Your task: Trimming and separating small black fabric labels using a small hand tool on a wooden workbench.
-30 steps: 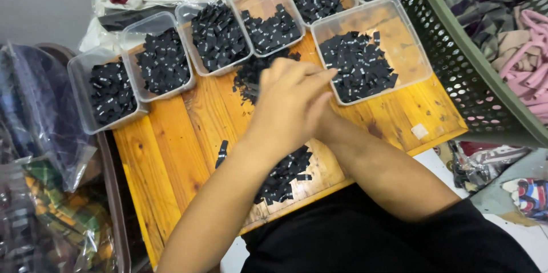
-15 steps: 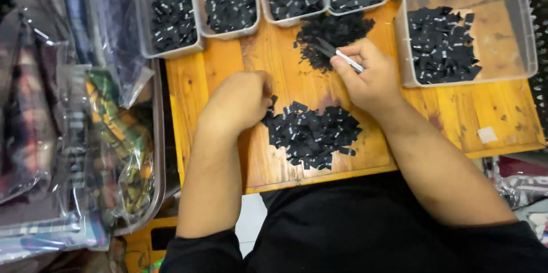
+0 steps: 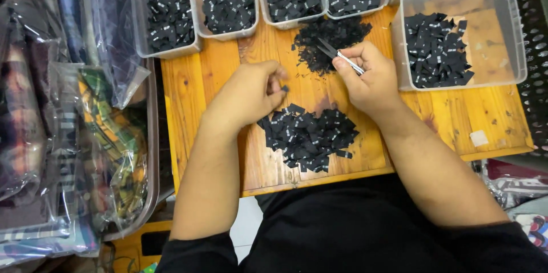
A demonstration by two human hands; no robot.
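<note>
Orange wood table (image 3: 200, 96) w/ plastic-wrapped fabric bundles (image 3: 63, 136) left, dark crate (image 3: 535, 39) right.

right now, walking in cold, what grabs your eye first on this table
Heaps of small black fabric labels stand out first: a loose pile on the wooden table between the two hands, and more filling the clear plastic tubs along the far edge. The right hand holds small scissors over a darker heap of black offcuts, while the left hand pinches a single label.
</note>
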